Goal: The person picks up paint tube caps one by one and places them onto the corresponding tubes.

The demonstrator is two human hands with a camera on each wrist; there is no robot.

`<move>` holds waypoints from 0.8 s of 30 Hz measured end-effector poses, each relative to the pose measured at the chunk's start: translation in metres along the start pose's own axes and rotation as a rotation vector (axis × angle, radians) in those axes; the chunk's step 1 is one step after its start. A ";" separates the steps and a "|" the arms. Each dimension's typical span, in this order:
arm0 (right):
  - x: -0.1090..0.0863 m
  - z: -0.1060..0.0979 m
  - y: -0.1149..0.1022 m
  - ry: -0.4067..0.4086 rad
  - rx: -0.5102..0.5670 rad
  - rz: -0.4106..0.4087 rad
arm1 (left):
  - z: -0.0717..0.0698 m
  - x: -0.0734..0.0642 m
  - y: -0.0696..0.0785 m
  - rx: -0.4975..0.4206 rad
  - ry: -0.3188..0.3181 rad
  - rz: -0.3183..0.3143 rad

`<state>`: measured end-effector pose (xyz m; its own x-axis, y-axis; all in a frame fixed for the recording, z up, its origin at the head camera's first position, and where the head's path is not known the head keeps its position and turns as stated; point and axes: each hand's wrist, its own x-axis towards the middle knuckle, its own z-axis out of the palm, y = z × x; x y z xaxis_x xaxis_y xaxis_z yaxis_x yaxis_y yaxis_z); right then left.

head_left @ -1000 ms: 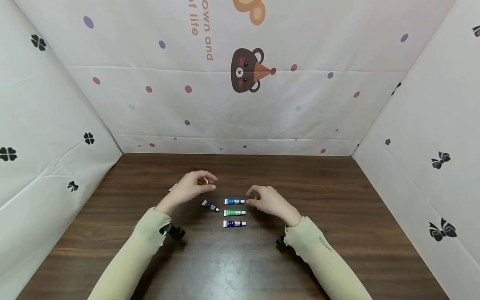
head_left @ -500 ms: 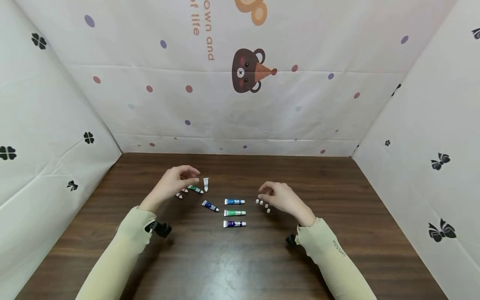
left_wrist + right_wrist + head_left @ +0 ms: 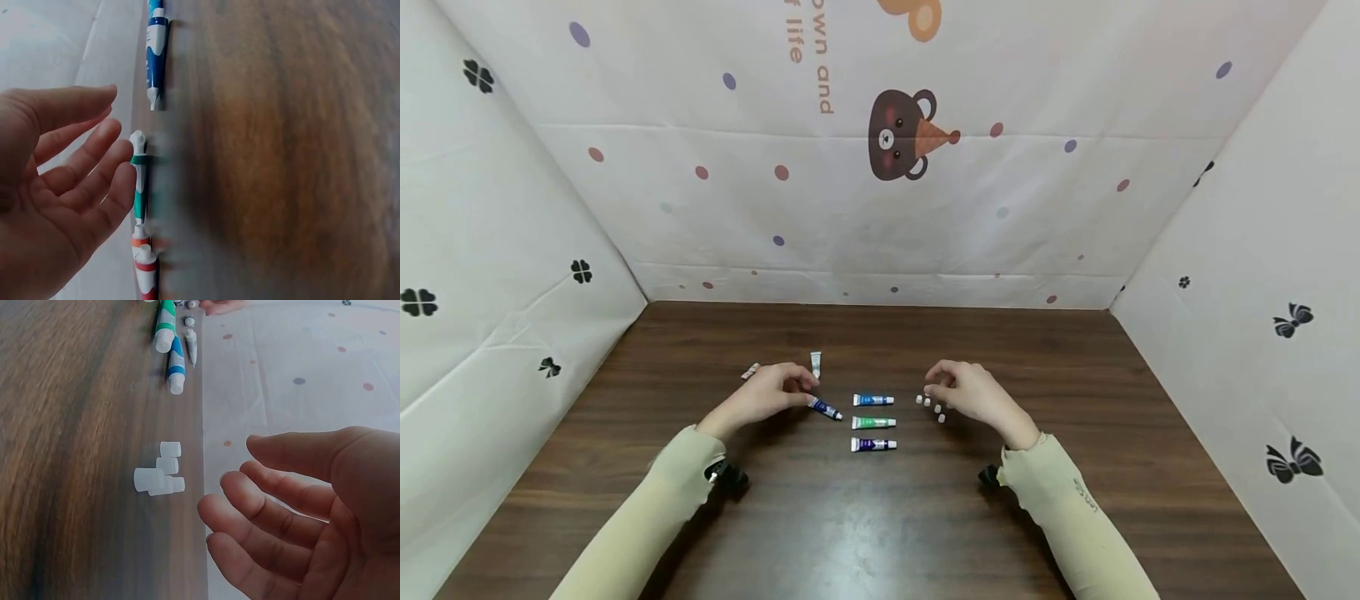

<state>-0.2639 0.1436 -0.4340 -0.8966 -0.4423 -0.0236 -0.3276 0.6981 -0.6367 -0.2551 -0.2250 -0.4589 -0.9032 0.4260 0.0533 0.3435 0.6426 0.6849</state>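
Note:
My left hand (image 3: 769, 392), fingers loosely bent, reaches beside a dark blue paint tube (image 3: 826, 408). In the left wrist view nothing shows between its fingertips, and the dark blue tube (image 3: 156, 56) lies just past them. A green tube (image 3: 139, 197) and a red tube (image 3: 145, 275) lie beyond the fingers there. My right hand (image 3: 973, 392) hovers with relaxed fingers close to several small white caps (image 3: 149, 479), holding nothing. Between the hands lie three tubes in a column: blue (image 3: 874, 400), light green (image 3: 874, 422) and purple (image 3: 874, 445), their capped ends to the right.
A white tube (image 3: 816, 364) lies behind the left hand's fingertips. Another tube (image 3: 750, 371) shows partly past the back of that hand. White printed sheets (image 3: 880, 217) wall in the brown wooden table (image 3: 865, 533) at the back and both sides.
My left hand first drew left, then came down towards the dark blue tube. The right hand shifted right, away from the blue tube, and the white caps came into sight.

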 end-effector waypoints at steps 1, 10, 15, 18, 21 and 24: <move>0.000 -0.001 0.001 0.003 0.005 -0.002 | 0.001 0.001 0.001 -0.011 -0.021 0.004; -0.001 -0.002 0.004 0.013 0.018 -0.024 | 0.005 0.008 0.002 0.064 -0.145 0.094; 0.000 -0.002 0.004 0.019 0.025 -0.017 | 0.006 0.013 -0.002 0.071 -0.172 0.082; -0.001 -0.002 0.004 0.015 0.028 -0.015 | 0.007 0.013 -0.002 0.080 -0.170 0.066; -0.001 -0.003 0.006 0.011 0.031 -0.013 | 0.007 0.013 -0.002 0.092 -0.161 0.057; -0.001 -0.003 0.007 0.008 0.031 -0.010 | 0.008 0.012 -0.002 0.098 -0.155 0.050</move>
<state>-0.2666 0.1505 -0.4365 -0.8957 -0.4445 -0.0110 -0.3273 0.6759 -0.6603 -0.2644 -0.2158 -0.4652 -0.8362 0.5474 -0.0326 0.4174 0.6739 0.6097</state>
